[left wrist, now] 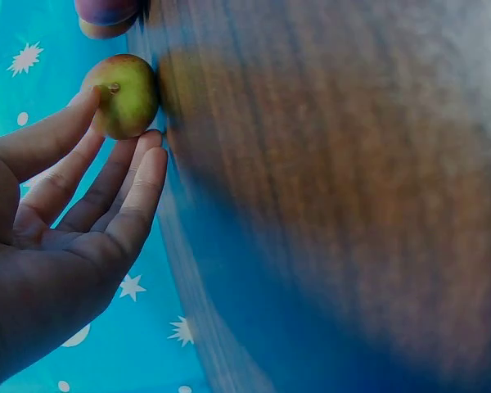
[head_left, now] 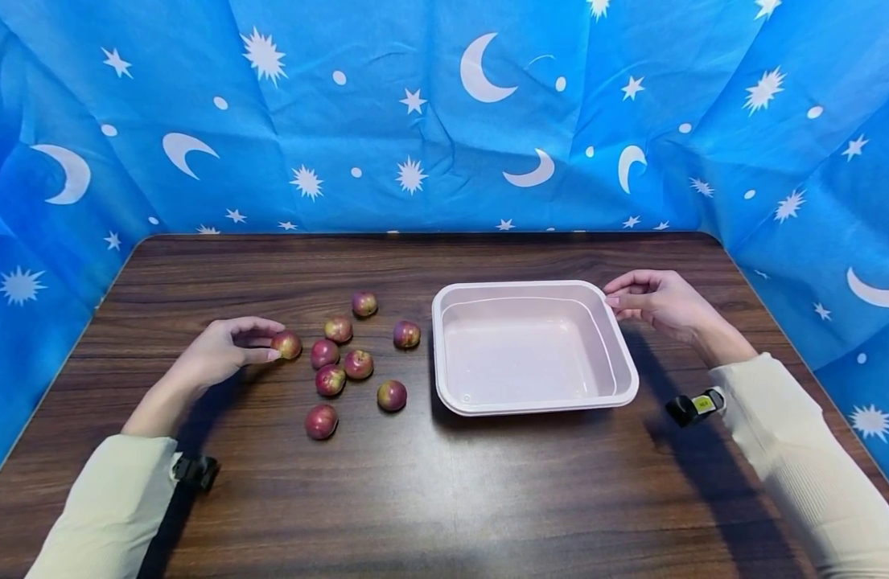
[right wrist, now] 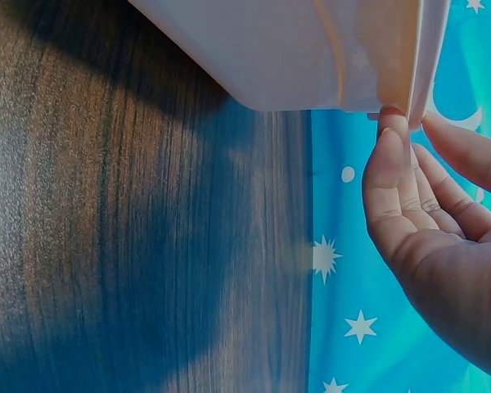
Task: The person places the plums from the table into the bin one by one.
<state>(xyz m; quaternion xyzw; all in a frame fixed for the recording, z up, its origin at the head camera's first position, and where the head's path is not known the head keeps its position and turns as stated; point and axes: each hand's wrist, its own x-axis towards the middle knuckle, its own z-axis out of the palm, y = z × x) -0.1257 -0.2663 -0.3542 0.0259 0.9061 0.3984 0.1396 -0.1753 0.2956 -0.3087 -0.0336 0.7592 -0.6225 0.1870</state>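
On the left of the table my left hand (head_left: 223, 351) pinches a red-yellow plum (head_left: 286, 345) between thumb and fingers. The left wrist view shows this plum (left wrist: 126, 97) with its stem dimple by the thumb tip. Several more plums (head_left: 324, 354) lie loosely grouped just right of that hand. A pale pink plastic basin (head_left: 520, 354) stands right of the plums, its inside bare. At its far right corner, my right hand (head_left: 657, 301) grips the rim, thumb on one side and fingers under it. The right wrist view shows the fingers (right wrist: 385, 176) beneath the basin's rim (right wrist: 430, 57).
The brown wood-grain table (head_left: 444, 498) carries the plums and the basin. A blue cloth (head_left: 386, 112) with white moons and stars hangs behind and along both sides. One plum (head_left: 406, 334) lies close to the basin's left wall.
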